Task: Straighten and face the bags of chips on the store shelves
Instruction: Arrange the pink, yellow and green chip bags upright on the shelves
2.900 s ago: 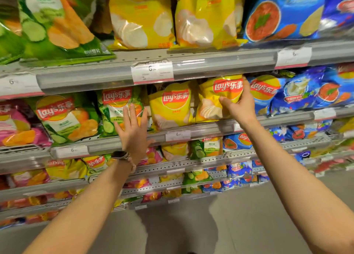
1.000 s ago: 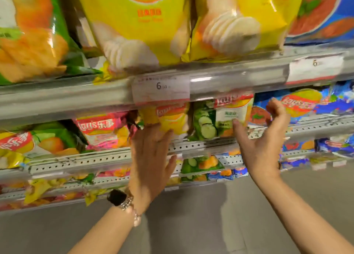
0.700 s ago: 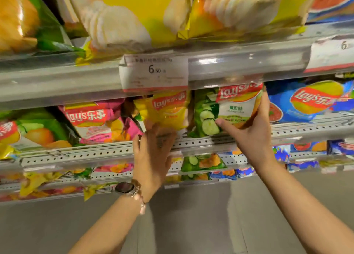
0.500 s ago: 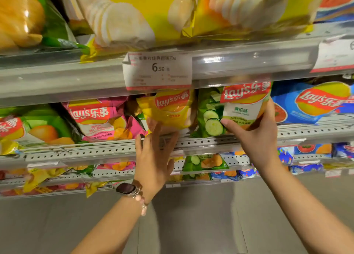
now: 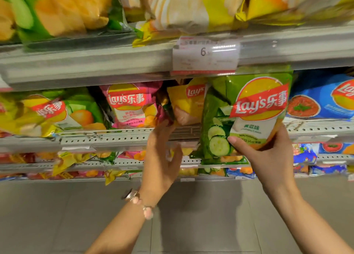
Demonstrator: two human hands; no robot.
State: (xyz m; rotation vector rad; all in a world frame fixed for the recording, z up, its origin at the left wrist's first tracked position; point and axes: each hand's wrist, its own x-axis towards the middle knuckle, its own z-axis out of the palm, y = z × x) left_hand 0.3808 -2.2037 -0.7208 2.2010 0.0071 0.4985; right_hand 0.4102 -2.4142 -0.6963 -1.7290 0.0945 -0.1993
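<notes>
Two hands at shelf: right hand [image 5: 272,157] pinches green cucumber Lay's bag [image 5: 247,115] at its bottom; left hand [image 5: 162,157], fingers spread, apparently touches yellow Lay's bag [image 5: 186,104].

Shop: price-tagged shelves [image 5: 95,62] of chip bags [image 5: 126,106]

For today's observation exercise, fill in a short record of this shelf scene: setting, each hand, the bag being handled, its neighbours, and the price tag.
setting: store shelf stocked with chip bags
right hand: grips the green cucumber bag at its lower edge, logo facing out
left hand: open, fingers at the shelf edge below the yellow bag
neighbours: yellow bag to its left, then pink bag; blue bag to its right
price tag: on the shelf edge above, starts with 6
</notes>
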